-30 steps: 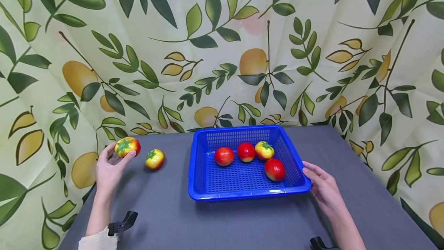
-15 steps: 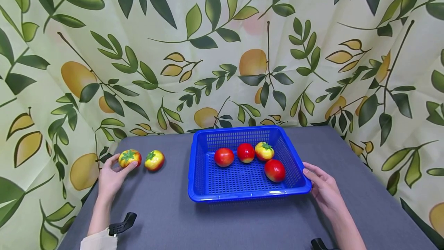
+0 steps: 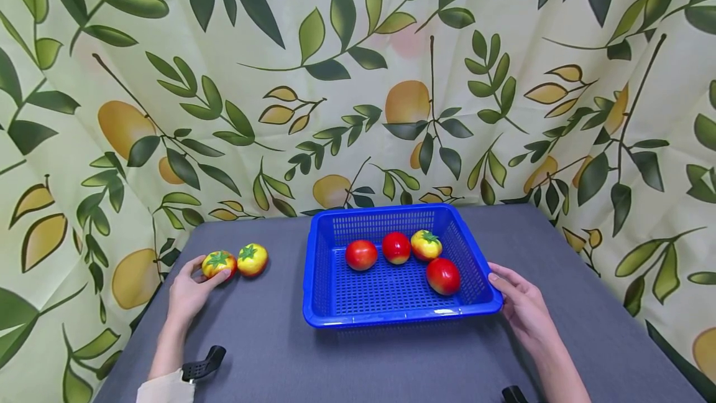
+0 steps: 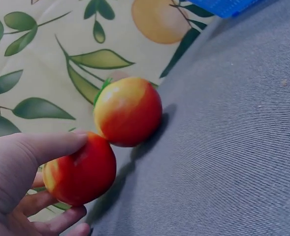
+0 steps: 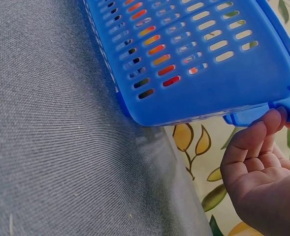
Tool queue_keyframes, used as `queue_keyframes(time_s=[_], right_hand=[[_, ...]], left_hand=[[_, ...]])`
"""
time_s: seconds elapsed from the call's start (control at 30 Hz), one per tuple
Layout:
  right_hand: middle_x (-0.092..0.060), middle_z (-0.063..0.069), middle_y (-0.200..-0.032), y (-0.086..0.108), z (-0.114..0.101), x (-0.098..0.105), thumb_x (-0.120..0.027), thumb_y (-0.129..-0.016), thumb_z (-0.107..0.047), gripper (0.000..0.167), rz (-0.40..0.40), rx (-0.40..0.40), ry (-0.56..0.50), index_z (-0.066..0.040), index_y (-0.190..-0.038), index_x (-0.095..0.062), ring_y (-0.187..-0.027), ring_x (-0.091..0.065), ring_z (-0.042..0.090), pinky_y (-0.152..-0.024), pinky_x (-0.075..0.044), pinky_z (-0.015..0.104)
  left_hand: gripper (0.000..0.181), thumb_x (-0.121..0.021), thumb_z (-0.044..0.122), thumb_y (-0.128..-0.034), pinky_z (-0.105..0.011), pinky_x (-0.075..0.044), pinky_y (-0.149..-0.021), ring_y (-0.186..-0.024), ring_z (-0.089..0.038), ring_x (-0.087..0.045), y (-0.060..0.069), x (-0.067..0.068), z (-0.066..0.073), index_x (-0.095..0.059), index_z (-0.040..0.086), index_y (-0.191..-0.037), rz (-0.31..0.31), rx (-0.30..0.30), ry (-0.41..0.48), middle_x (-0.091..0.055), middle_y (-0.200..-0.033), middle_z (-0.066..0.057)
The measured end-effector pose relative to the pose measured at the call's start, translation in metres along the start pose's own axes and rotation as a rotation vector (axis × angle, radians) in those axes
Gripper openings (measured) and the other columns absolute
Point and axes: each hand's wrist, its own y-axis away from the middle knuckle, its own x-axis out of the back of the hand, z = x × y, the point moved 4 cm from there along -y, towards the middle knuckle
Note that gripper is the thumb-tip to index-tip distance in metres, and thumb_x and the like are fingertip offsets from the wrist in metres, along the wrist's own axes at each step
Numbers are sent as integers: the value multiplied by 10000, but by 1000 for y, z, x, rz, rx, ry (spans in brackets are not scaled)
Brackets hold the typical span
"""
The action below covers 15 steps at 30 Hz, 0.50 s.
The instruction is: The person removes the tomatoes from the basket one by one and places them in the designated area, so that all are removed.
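**Your left hand (image 3: 190, 291) has a glossy, round red-and-yellow tomato (image 3: 218, 264) with a green leafy top, left of the blue rectangular slotted plastic basket (image 3: 403, 316)**

From the head view, you have the thumb and fingers of your left hand parted by the tomato's width and curled round it. Between it and the basket sits a second glossy yellow-and-red tomato (image 3: 253, 261), also green-topped, right against or almost against the first. Your right hand (image 3: 526, 300) grips the basket's rim near its front right corner, thumb on top. Inside the basket you have four more: a plain round red tomato (image 3: 361, 255) toward its left, a shiny deep-red tomato (image 3: 396, 247) near its middle, a yellow tomato with a green star-shaped top (image 3: 427, 245) beside that, and a large red tomato (image 3: 444, 276) toward its right. The basket is on a grey cloth-covered surface (image 3: 263, 347), with a leaf-and-fruit printed cloth (image 3: 358, 48) behind it.

From the left wrist view, your thumb lies over the gripped tomato and your other fingers are beneath; you cannot tell whether it rests on the surface.

From the right wrist view, your bent fingers hook under the basket's rim, and red and orange show through its slots.
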Motion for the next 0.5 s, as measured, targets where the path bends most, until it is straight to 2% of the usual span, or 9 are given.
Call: queue_keyframes(time_s=[0.23,0.5], right_hand=[[-709,-69,-1050,1,-1,0,-680,-947,-300,294,8,-11,-4,-218,-1223,-620,-923,-686,139,-797,-542,273],[-709,-71,-1055,1,-2,-1,-680,-946,-306,327,5,-18,-2,-207,-1249,-605,-932,-686,138,-803,-539,271]], left_hand=[[886,-768,437,-846,-540,-398,-968,-1209,-467,-499,1,-7,3,-351,-33,-1472,-22,-7,8,-398,-1444,-292],[868,-750,419,-868,-535,-381,-994,-1219,-452,-497,1,-13,3,-338,-51,-1470,-18,-2,35,-405,-1438,-305]])
